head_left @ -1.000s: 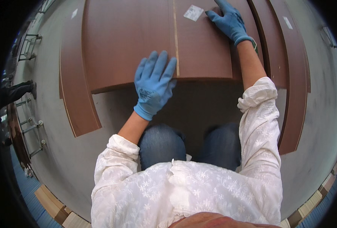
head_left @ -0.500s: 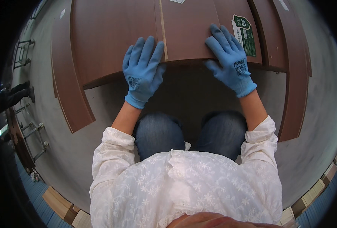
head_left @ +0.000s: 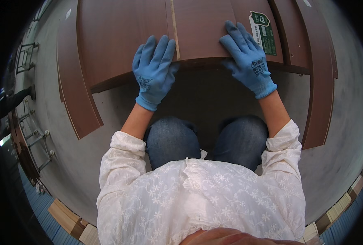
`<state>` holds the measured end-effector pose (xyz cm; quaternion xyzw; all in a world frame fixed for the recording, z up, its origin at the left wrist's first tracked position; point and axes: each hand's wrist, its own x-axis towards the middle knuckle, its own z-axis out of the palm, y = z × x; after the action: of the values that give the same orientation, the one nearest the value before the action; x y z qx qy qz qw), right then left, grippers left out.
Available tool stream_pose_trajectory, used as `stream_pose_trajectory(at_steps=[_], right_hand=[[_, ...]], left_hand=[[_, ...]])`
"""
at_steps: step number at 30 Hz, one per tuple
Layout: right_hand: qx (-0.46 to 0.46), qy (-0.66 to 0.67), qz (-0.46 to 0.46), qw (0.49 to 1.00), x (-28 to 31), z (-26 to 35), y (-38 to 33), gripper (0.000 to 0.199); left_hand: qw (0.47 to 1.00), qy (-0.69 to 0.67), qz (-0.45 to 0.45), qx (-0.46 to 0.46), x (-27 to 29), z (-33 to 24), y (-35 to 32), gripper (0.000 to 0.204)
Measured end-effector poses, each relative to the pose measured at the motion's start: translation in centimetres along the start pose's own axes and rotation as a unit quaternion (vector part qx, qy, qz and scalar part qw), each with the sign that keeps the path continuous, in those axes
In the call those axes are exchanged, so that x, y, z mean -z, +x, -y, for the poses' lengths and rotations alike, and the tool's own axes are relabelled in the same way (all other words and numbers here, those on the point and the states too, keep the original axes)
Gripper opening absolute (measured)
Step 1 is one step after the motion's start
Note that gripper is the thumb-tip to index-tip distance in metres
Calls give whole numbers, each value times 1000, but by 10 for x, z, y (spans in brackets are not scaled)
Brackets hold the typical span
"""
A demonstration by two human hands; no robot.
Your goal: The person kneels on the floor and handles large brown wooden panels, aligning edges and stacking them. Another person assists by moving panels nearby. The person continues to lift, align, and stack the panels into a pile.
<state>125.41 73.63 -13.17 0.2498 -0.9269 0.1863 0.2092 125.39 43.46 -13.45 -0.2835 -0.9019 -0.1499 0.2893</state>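
Observation:
Brown wood-look panels lie side by side in front of me: a wide left panel [head_left: 120,36] and a middle panel [head_left: 202,28], with a pale strip [head_left: 175,32] running between them. My left hand [head_left: 153,73], in a blue work glove, rests flat across the left panel's near edge, close to the strip. My gloved right hand [head_left: 247,61] lies on the near edge farther right, beside a green and white label [head_left: 267,36]. Fingers on both hands are stretched out, with the thumbs by the panel edge. Neither hand is wrapped round anything. The underside is dark and hidden.
Long brown boards flank the panels, a left board [head_left: 77,98] and a right board [head_left: 318,98], both reaching toward me. Metal frames with wheels [head_left: 38,139] stand at far left, near a person's dark-clad leg [head_left: 18,98]. Cardboard pieces [head_left: 67,216] line the grey floor [head_left: 63,159].
My view has shifted slightly, so the panels and boards sit a little higher. Both hands stay on the near edge. The person's leg at far left has moved a little.

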Motion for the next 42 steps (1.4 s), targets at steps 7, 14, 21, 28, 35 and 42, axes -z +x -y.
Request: stream_pose_trajectory(at_steps=[7, 14, 21, 28, 35, 42], right_hand=[[9, -9, -16, 1000, 0, -1, 1, 63], [-4, 5, -21, 1000, 2, 2, 1, 60], [-6, 11, -13, 1000, 5, 2, 0, 59], [0, -10, -11, 1000, 1, 2, -3, 60], [-1, -12, -11, 1000, 0, 1, -4, 60], [-8, 16, -13, 1000, 3, 4, -3, 63]], left_hand=[[1000, 1, -7, -4, -4, 0, -2, 53], [1000, -2, 0, 1, -3, -1, -2, 52], [1000, -3, -1, -1, -3, -1, -1, 54], [1000, -5, -4, -8, -3, 0, -1, 55], [1000, -6, -3, -8, -5, 2, -3, 55], [1000, -10, -5, -10, -6, 2, -3, 59]])
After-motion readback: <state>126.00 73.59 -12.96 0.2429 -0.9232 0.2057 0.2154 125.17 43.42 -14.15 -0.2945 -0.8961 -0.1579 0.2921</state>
